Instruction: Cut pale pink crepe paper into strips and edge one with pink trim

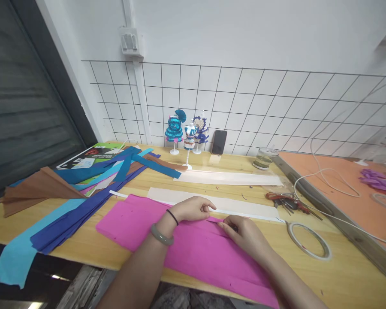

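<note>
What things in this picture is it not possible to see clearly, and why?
All in the head view:
Dark tool in right hand: mostly hidden by fingers.
Booklet print: too small, partly under paper strips.
Jar contents: too small, blurred.
Purple paper item: blurred, cut off by right edge.

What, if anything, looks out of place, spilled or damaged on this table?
The light blue strip looks askew: its end hangs over the table's near edge, at left. The dark blue strips and brown paper beside it lie jumbled. No spill shows.
</note>
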`<act>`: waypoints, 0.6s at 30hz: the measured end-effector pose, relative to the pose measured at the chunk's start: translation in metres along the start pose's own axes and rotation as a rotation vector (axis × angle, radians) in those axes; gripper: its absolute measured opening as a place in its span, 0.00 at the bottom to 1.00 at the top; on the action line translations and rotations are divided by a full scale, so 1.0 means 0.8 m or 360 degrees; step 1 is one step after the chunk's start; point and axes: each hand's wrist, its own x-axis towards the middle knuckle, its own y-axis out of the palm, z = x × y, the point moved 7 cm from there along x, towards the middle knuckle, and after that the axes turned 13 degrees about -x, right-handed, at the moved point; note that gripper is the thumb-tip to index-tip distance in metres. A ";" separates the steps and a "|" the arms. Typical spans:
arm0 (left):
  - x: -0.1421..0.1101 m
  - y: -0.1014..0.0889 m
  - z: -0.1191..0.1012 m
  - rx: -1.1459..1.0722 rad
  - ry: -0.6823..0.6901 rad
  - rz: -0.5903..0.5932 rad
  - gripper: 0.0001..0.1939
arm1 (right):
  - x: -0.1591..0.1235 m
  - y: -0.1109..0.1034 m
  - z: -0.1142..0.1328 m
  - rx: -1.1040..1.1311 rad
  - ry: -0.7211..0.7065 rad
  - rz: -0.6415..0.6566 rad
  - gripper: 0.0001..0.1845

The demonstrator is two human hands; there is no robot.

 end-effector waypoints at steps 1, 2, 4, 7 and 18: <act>0.000 -0.001 0.002 0.0001 -0.0012 0.0002 0.22 | 0.000 0.000 0.000 0.0002 0.0003 -0.0001 0.19; 0.000 -0.002 0.004 0.0002 -0.0025 0.0005 0.22 | 0.000 0.000 0.000 0.0004 0.0005 -0.0003 0.19; 0.000 -0.004 0.008 0.0001 -0.0048 0.0019 0.23 | 0.000 0.000 -0.001 -0.0003 0.0013 -0.0005 0.19; -0.002 -0.007 0.012 -0.0020 -0.0077 0.0043 0.23 | -0.002 -0.001 0.000 -0.0014 0.0006 -0.0016 0.19; -0.003 -0.012 0.019 0.0022 -0.0102 0.0073 0.24 | -0.002 -0.003 0.002 0.0001 -0.0007 -0.0034 0.19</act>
